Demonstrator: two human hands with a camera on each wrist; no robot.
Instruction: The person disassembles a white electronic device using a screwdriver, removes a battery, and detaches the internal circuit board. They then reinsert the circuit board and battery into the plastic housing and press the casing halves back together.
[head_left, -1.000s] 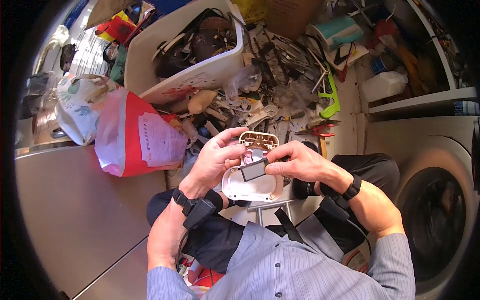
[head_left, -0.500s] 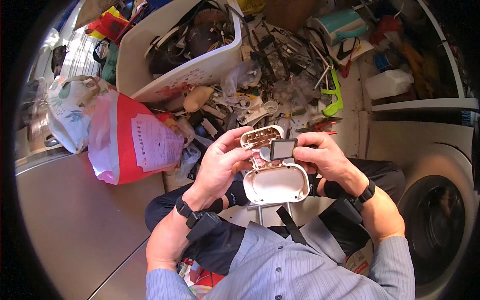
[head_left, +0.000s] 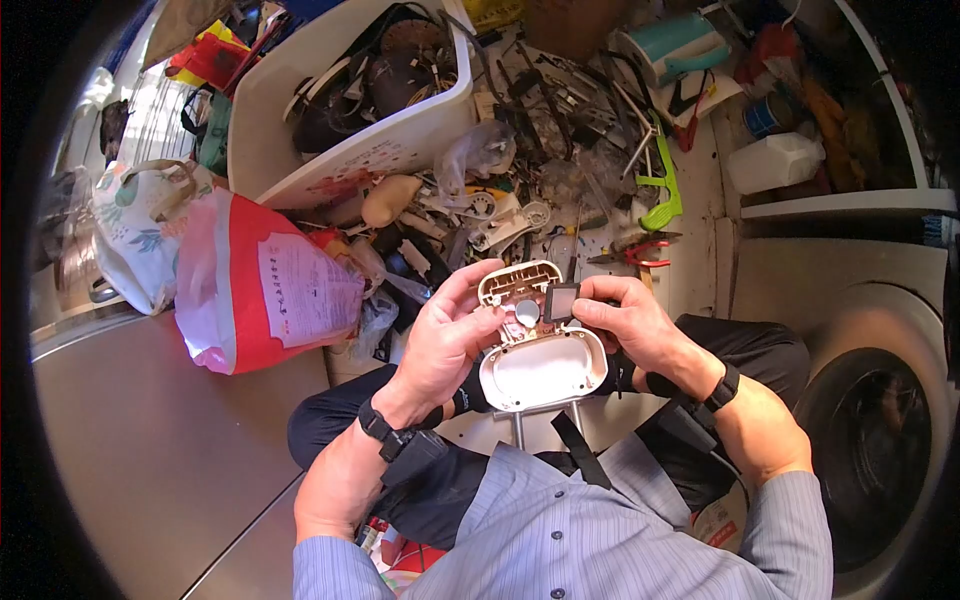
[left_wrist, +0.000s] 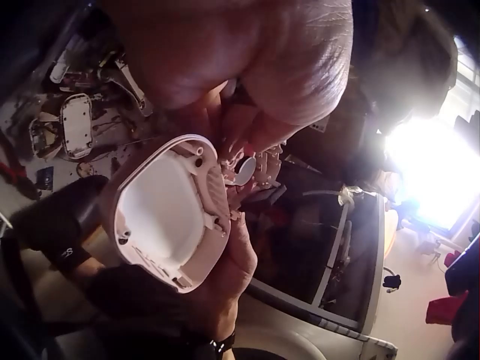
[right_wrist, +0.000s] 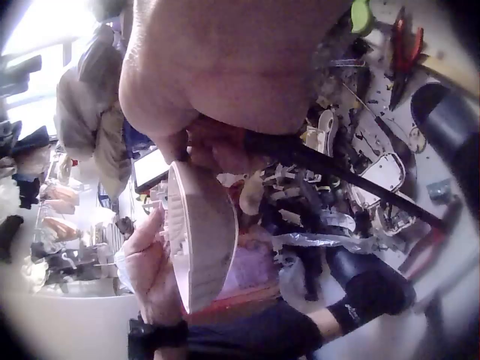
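Observation:
My left hand grips the upper half of an opened white plastic casing, which has brownish ribbed compartments inside. Below it hangs the other half, a shallow oval shell with small screw posts, also large in the left wrist view. Between the halves sits a round grey disc. Fingers and thumb of my right hand pinch a small dark-framed screen beside the disc. In the right wrist view its pale face shows, and a long dark rod runs out from under that hand.
Loose parts and tools litter the floor ahead, with red-handled pliers and a bright green plastic piece to the right. A white bin of scrap stands behind. At left lies a red and white bag; a washing machine stands at right.
The screen, first low over the oval shell, has moved up and right beside the disc and turned more upright. The casing has shifted right and opened wider, then slightly back left.

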